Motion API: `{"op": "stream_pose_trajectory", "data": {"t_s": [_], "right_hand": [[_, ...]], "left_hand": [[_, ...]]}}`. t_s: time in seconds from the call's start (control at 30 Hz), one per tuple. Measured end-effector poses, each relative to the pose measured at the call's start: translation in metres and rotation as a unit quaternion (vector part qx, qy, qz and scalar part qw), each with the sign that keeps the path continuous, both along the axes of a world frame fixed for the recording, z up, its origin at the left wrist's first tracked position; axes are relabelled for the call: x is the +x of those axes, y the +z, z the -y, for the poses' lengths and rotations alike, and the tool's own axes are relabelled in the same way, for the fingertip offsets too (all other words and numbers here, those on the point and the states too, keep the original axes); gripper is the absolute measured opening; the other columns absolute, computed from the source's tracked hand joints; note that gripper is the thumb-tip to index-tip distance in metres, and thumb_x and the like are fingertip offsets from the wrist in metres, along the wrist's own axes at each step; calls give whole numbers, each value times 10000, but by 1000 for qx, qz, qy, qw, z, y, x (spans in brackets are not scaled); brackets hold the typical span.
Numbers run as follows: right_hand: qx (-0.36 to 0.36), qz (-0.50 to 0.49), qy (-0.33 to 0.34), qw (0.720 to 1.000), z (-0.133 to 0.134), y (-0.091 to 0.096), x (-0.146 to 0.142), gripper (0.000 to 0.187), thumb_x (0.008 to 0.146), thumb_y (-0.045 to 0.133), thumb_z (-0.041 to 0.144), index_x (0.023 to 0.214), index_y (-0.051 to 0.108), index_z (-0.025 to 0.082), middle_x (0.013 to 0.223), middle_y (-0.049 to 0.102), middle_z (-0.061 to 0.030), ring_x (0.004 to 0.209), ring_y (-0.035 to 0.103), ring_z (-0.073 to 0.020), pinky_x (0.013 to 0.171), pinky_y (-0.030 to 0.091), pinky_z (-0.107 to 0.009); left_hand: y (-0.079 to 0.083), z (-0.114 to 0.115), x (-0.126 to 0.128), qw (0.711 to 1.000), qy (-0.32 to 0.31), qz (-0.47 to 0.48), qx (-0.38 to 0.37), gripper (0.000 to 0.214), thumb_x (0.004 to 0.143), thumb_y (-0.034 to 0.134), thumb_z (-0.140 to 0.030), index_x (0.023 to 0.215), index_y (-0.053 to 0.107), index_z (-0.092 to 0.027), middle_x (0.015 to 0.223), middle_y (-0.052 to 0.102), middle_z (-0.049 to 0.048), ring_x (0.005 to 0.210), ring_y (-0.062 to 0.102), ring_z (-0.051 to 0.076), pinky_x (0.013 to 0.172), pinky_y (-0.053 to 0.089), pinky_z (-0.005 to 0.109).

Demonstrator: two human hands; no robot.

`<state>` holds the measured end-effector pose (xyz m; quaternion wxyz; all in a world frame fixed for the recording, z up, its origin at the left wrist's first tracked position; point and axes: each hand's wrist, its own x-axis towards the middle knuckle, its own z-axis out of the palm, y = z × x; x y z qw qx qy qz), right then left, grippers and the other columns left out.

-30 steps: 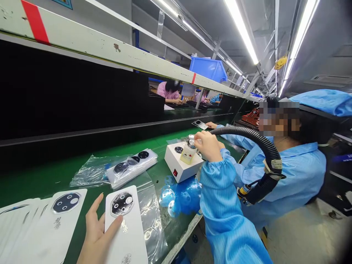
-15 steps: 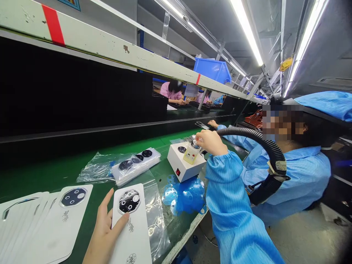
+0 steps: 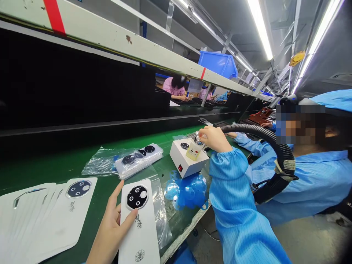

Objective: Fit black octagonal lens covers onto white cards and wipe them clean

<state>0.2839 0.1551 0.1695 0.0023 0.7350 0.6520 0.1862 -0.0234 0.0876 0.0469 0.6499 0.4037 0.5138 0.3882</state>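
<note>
**We pinch a bottle top with our right hand (image 3: 216, 139) while our left hand (image 3: 110, 233) holds a white card (image 3: 140, 227)**

Taking twelve o'clock as straight up our view, our right hand sits at about three o'clock. Its fingertips are closed around the silver top of a small glass bottle (image 3: 194, 151) with a yellow label. The bottle stands upright on a white bench box (image 3: 183, 163) with a red switch (image 3: 180, 168), and it lies at the hand's nine o'clock, touching the fingers. A black lens disc (image 3: 184, 145) rests on the box, just beside the bottle.

Our left hand is at about seven o'clock, with its thumb lying on the card's edge and the fingers curled along the far side. The card carries a black octagonal lens plate (image 3: 137, 197) at its top, at the thumb's one o'clock.

A stack of similar cards (image 3: 46, 220) lies at the held card's nine o'clock, and a clear bag of lens pieces (image 3: 139, 159) lies at its twelve. Crumpled blue film (image 3: 185, 192) lies on the green bench mat (image 3: 99, 198) between our hands. At our right, a co-worker (image 3: 310, 179) in a blue smock reaches forward under a black ribbed hose (image 3: 255, 128).
</note>
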Motion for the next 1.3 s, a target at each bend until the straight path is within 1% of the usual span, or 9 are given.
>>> {"op": "stream_pose_trajectory", "data": {"t_s": [0.2, 0.23, 0.3, 0.37, 0.47, 0.53, 0.63, 0.87, 1.3], "right_hand": [[76, -36, 55, 995, 18, -7, -13, 133, 772, 491, 179, 806, 619, 167, 865, 618, -84, 859, 557, -235, 702, 366, -335], [124, -67, 117, 983, 23, -13, -21, 88, 751, 516, 188, 761, 602, 174, 807, 609, -69, 815, 557, -229, 684, 367, -333], [121, -103, 188, 969, 35, -32, -44, 57, 768, 508, 203, 753, 562, 202, 774, 589, -38, 796, 548, -208, 704, 376, -337], [93, -193, 317, 924, 49, -54, -74, 51, 805, 504, 181, 768, 533, 201, 745, 573, -30, 746, 535, -182, 686, 395, -329], [77, -277, 406, 868, 69, -86, -119, 83, 797, 520, 101, 794, 524, 184, 724, 569, -21, 694, 510, -154, 639, 398, -315], [85, -305, 420, 850, 76, -100, -140, 105, 786, 533, 67, 805, 526, 170, 725, 576, -25, 683, 499, -146, 630, 395, -319], [102, -312, 417, 848, 77, -110, -154, 112, 774, 559, 47, 787, 528, 155, 710, 588, -29, 668, 484, -142, 628, 386, -331], [102, -287, 411, 859, 74, -116, -158, 83, 782, 584, 76, 777, 539, 146, 710, 601, -32, 663, 488, -142, 648, 390, -353], [91, -236, 397, 883, 75, -119, -160, 80, 806, 536, 90, 767, 536, 160, 719, 598, -18, 674, 478, -139, 679, 376, -353]], "left_hand": [[-4, 8, -2, 998, 7, 3, 70, 882, 679, 695, -334, 1426, 229, -286, 764, 697, 13, 574, 657, 211, 530, 540, 298], [-5, 10, -2, 996, 12, 5, 86, 878, 683, 686, -296, 1431, 229, -254, 738, 689, 7, 563, 648, 198, 524, 531, 279], [-8, 11, -2, 994, 19, 0, 109, 861, 689, 670, -232, 1432, 235, -221, 683, 673, -12, 553, 634, 175, 520, 516, 249], [-11, 13, -2, 992, 18, -3, 123, 839, 703, 654, -198, 1431, 238, -223, 670, 672, -22, 552, 635, 164, 516, 510, 237], [-14, 15, -3, 991, 7, 15, 135, 776, 738, 628, -185, 1415, 258, -259, 693, 673, -28, 535, 625, 141, 489, 499, 221], [-16, 15, -4, 989, -4, 31, 147, 728, 757, 614, -169, 1394, 283, -291, 687, 657, -43, 509, 596, 113, 464, 480, 198], [-17, 14, -5, 986, -19, 36, 159, 694, 774, 601, -144, 1372, 300, -331, 673, 637, -64, 486, 552, 82, 440, 452, 171], [-21, 11, -6, 983, -22, -1, 182, 705, 783, 619, -210, 1376, 281, -385, 681, 629, -61, 495, 524, 89, 426, 435, 176], [-25, 11, -6, 971, -30, -78, 223, 730, 790, 604, -219, 1401, 239, -383, 668, 628, -58, 507, 557, 113, 427, 443, 208]]}}
